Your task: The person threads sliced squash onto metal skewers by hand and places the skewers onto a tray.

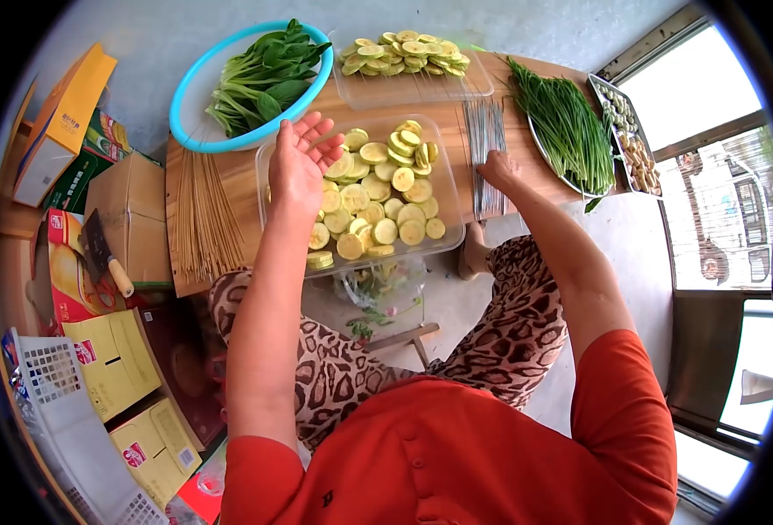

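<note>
My left hand [303,162] is raised with the palm up and fingers spread, holding nothing. It hovers over the left side of a clear plastic tray [443,241] of zucchini slices [377,188]. On the right, my right hand [498,170] rests on a bundle of thin metal skewers [488,131]. Its fingers are curled down onto them in a pinch; the fingertips are partly hidden. Behind, a second clear tray [360,94] bears zucchini slices [404,54] threaded on skewers.
A blue-rimmed basket [181,122] of leafy greens [268,83] stands back left, above bamboo skewers [202,219]. Chives [566,127] fill a plate at right, beside a tray of small skewered pieces [636,153]. A cleaver [104,254] lies left among boxes [111,363].
</note>
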{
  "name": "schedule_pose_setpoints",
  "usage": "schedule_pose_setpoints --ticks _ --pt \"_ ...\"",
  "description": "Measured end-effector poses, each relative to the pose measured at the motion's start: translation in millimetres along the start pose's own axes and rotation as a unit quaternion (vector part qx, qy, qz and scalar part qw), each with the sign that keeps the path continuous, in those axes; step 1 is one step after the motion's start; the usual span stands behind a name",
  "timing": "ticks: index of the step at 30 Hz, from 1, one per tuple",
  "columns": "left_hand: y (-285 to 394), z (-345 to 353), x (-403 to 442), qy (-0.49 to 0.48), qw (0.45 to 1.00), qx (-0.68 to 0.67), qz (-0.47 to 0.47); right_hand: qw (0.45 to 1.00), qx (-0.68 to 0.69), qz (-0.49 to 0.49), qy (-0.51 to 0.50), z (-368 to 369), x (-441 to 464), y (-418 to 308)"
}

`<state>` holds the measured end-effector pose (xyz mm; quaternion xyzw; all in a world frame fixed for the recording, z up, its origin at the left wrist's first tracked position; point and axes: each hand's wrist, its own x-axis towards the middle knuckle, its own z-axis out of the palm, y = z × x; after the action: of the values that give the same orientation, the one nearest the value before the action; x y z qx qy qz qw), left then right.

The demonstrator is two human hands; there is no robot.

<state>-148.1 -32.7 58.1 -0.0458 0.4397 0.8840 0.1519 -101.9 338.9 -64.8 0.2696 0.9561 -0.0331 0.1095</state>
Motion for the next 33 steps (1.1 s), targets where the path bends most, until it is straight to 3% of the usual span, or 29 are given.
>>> schedule_pose_setpoints --ticks 4,6,11,16,21,24,27,28,31,32,33 --pt "-1.8 0.5 5.1 -0.006 1.0 0.005 0.001 0.997 0.069 -0.002 0.018 18.0 25.6 12.2" --pt "-0.9 1.6 4.9 -0.003 1.0 0.005 -0.002 0.982 0.14 0.041 -0.119 0.9 18.4 5.5" --pt "-1.4 -1.2 5.0 -0.006 1.0 0.003 -0.005 0.974 0.198 0.031 -0.106 6.6 21.4 11.9" --pt "-3.7 -3.8 3.1 -0.006 1.0 0.007 -0.007 0.995 0.095 0.03 -0.028 13.2 18.8 0.9" --pt "-3.4 -2.0 4.1 0.0 1.0 0.012 -0.013 0.977 0.191 0.042 -0.089 6.8 23.8 4.9" --pt "-4.5 0.1 4.2 0.001 1.0 0.012 -0.018 0.947 0.304 0.013 -0.1 -8.8 9.2 4.7" --pt "-6.1 -1.4 4.7 -0.011 1.0 0.012 -0.017 0.853 0.495 0.076 -0.146 -17.5 0.6 7.3" --pt "-5.7 -1.3 4.3 -0.014 1.0 0.012 -0.018 0.853 0.495 0.077 -0.145 -22.4 -3.9 8.2" --pt "-4.4 -3.0 4.0 -0.016 1.0 0.011 -0.017 0.764 0.604 0.125 -0.191 -44.8 -18.9 7.3" --pt "-4.2 -3.5 3.8 -0.015 1.0 0.014 -0.017 0.765 0.603 0.124 -0.189 -50.2 -24.5 7.6" --pt "-4.0 -3.6 3.3 -0.016 1.0 0.012 -0.016 0.717 0.654 0.129 -0.206 -55.0 -30.2 7.8"
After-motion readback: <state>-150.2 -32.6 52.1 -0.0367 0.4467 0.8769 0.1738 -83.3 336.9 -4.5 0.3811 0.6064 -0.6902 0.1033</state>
